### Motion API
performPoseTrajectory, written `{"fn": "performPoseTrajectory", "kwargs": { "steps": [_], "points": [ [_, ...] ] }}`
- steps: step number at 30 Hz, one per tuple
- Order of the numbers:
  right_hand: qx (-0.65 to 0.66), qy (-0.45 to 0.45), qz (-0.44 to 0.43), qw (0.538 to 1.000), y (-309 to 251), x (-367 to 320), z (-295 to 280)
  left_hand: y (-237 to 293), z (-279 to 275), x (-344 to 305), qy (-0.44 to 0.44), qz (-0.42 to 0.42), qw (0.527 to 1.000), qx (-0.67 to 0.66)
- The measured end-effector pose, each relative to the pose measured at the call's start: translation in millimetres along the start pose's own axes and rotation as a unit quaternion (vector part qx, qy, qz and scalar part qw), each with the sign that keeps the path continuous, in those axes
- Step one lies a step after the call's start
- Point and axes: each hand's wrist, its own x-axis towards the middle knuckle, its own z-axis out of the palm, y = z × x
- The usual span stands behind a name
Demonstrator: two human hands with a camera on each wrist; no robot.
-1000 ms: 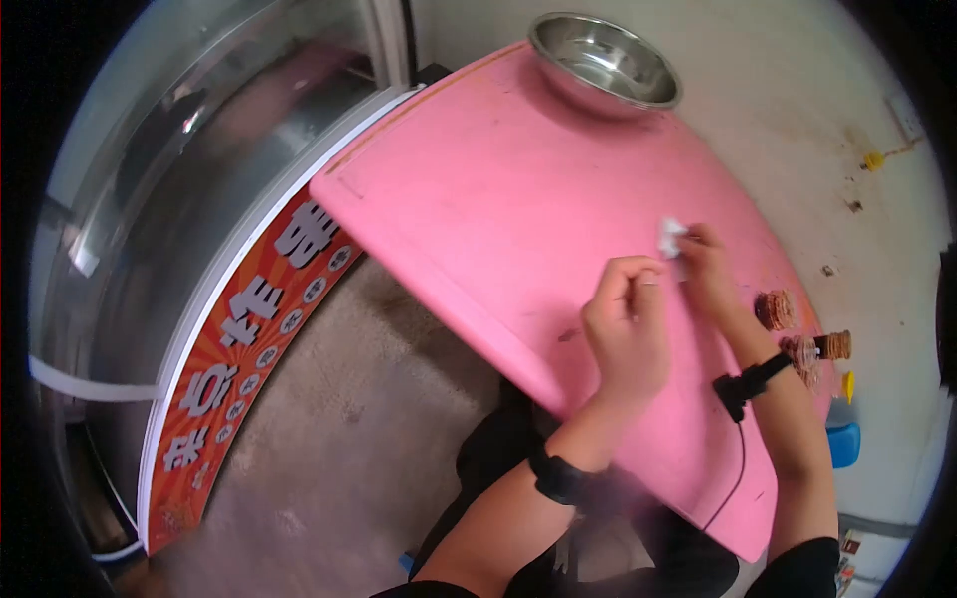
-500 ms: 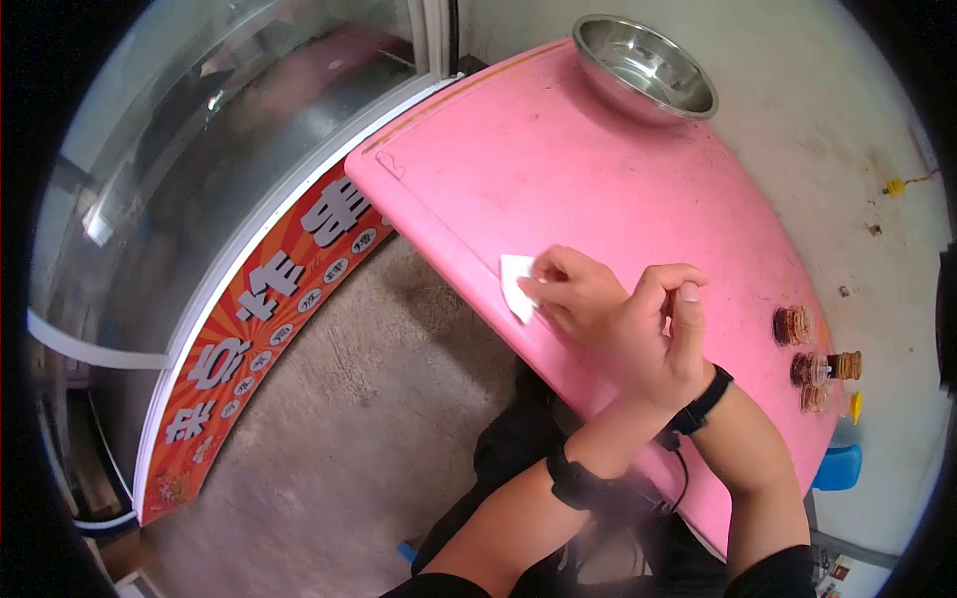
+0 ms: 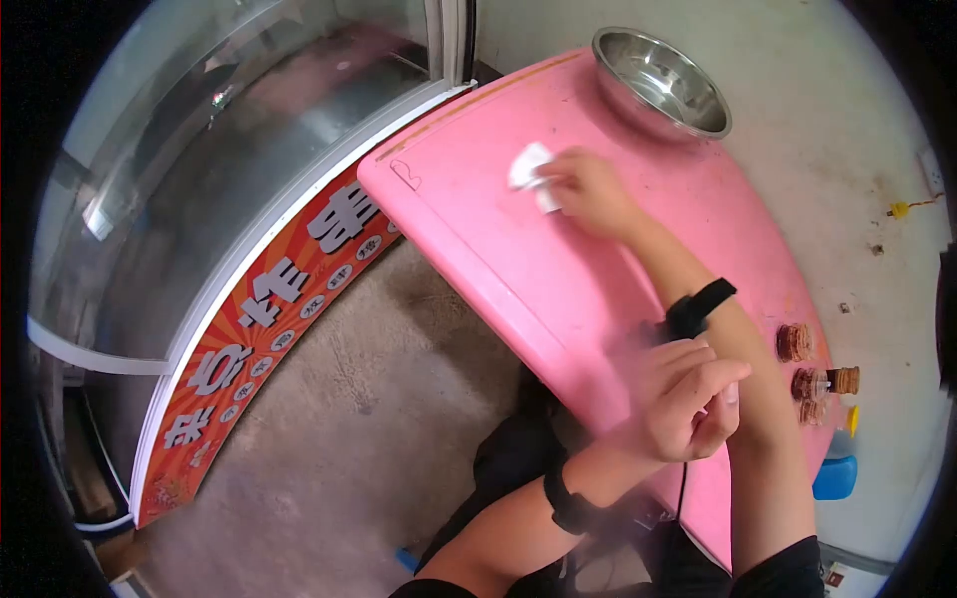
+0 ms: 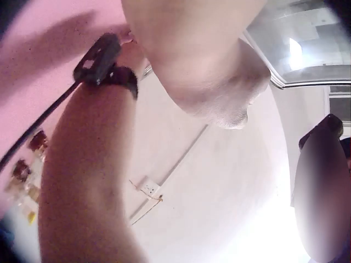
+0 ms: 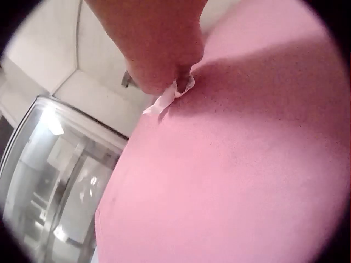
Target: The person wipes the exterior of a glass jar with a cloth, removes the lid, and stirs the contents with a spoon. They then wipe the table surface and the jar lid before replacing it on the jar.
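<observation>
My right hand (image 3: 595, 194) pinches a crumpled white tissue (image 3: 529, 167) over the pink tabletop (image 3: 469, 234), toward its far left part. In the right wrist view the tissue (image 5: 160, 104) sticks out from the fingertips, right at the pink surface. My left hand (image 3: 688, 401) is held in the air in front of the right forearm, its fingers loosely bent and nothing in them. The left wrist view shows that hand (image 4: 203, 66) from close up, with most of its fingers hidden.
A steel basin (image 3: 663, 85) stands at the table's far end. Several cork-topped jars (image 3: 795, 342) and a blue-based bottle with a yellow cap (image 3: 835, 478) sit by the right edge against the wall. A glass display case (image 3: 269, 130) with a red sign (image 3: 264, 344) borders the left.
My right hand swept the tissue from the right side to the near left edge, then away toward the far part of the table. The left hand shifted right and nearer to me.
</observation>
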Motion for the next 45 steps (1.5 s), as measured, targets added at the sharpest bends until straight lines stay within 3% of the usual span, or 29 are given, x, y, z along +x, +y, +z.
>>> {"fn": "performPoseTrajectory", "kwargs": {
  "steps": [2, 4, 6, 8, 10, 12, 13, 15, 17, 18, 19, 20, 21, 23, 24, 26, 28, 30, 33, 34, 35, 36, 37, 38, 40, 42, 43, 44, 45],
  "points": [
    [-0.004, -0.078, -0.115, 0.99, -50, 9, 25, 0, -3, 1, 0.011, 0.019, 1.0, -0.001],
    [0.034, -0.124, -0.138, 0.982, -85, 0, 39, 3, -5, -2, -0.011, 0.009, 1.0, -0.001],
    [0.037, -0.113, -0.164, 0.979, -83, -13, 29, 5, -3, -6, -0.014, 0.023, 1.0, 0.009],
    [0.038, -0.096, -0.065, 0.993, -42, -34, 6, 8, -5, -10, -0.007, 0.016, 1.0, -0.006],
    [-0.056, -0.016, -0.066, 0.996, 1, -48, -17, 5, -4, -11, 0.004, -0.003, 1.0, -0.022],
    [-0.128, 0.033, 0.077, 0.988, 36, -60, -45, 4, -2, -15, -0.013, -0.018, 1.0, -0.013],
    [-0.129, 0.033, 0.078, 0.988, 55, -64, -57, 3, -1, -16, -0.031, -0.034, 0.999, -0.005],
    [-0.161, 0.095, 0.168, 0.968, 86, -75, -69, 3, 9, -20, -0.029, -0.024, 0.999, -0.004],
    [0.041, 0.062, 0.273, 0.959, 101, -71, -44, 0, 19, -19, -0.004, 0.014, 1.0, 0.006],
    [-0.117, 0.125, 0.084, 0.982, 58, -77, -25, -1, 17, -21, -0.038, 0.004, 0.999, 0.006],
    [-0.112, 0.038, 0.013, 0.993, 10, -79, -24, -3, 18, -22, -0.035, 0.007, 0.999, 0.017],
    [0.042, 0.011, 0.039, 0.998, -30, -87, -4, -5, 19, -23, -0.034, 0.008, 0.999, 0.032],
    [0.107, -0.044, 0.07, 0.991, -59, -97, 8, -9, 19, -21, -0.035, 0.006, 0.999, 0.036],
    [0.029, -0.066, -0.143, 0.987, -84, -109, 2, -10, 17, -19, -0.037, -0.017, 0.998, 0.055],
    [0.023, -0.066, -0.139, 0.988, -73, -115, -3, -13, 20, -19, -0.036, -0.017, 0.998, 0.047],
    [0.02, 0.039, -0.02, 0.999, -21, -130, -18, -18, 27, -21, 0.023, 0.028, 0.998, 0.059],
    [-0.109, 0.135, 0.102, 0.98, 40, -157, -64, -10, 20, -23, -0.036, -0.054, 0.994, 0.084],
    [-0.23, 0.189, 0.212, 0.931, 89, -208, -102, -16, 27, -29, -0.015, -0.118, 0.988, 0.095],
    [-0.268, 0.166, 0.237, 0.919, 47, -262, -99, -24, 44, -30, -0.005, -0.199, 0.978, 0.056],
    [-0.14, 0.191, 0.292, 0.927, 10, -274, -89, -26, 50, -32, -0.01, -0.2, 0.979, 0.049],
    [-0.119, 0.17, 0.282, 0.937, -15, -296, -79, -27, 58, -35, -0.013, -0.211, 0.977, 0.034],
    [0.04, 0.165, 0.422, 0.89, -60, -306, -82, -25, 65, -39, -0.018, -0.224, 0.974, 0.017],
    [-0.142, 0.1, 0.212, 0.962, -69, -346, -78, -20, 69, -42, -0.033, -0.232, 0.972, 0.024],
    [0.014, 0.119, 0.281, 0.952, -73, -380, -72, -16, 75, -46, -0.042, -0.237, 0.971, 0.012],
    [0.081, 0.236, 0.367, 0.896, -56, -461, -70, -9, 85, -55, -0.061, -0.255, 0.965, -0.001],
    [0.025, 0.319, 0.427, 0.845, -38, -532, -116, -6, 90, -63, -0.079, -0.259, 0.963, -0.012],
    [-0.201, 0.22, 0.506, 0.809, -55, -546, -156, -8, 92, -67, -0.084, -0.269, 0.959, -0.008],
    [-0.178, 0.258, 0.554, 0.771, -28, -619, -185, -8, 94, -71, -0.092, -0.28, 0.956, -0.005],
    [-0.376, 0.143, 0.547, 0.735, -30, -661, -209, -6, 97, -70, -0.1, -0.296, 0.95, 0.003]
  ]
}}
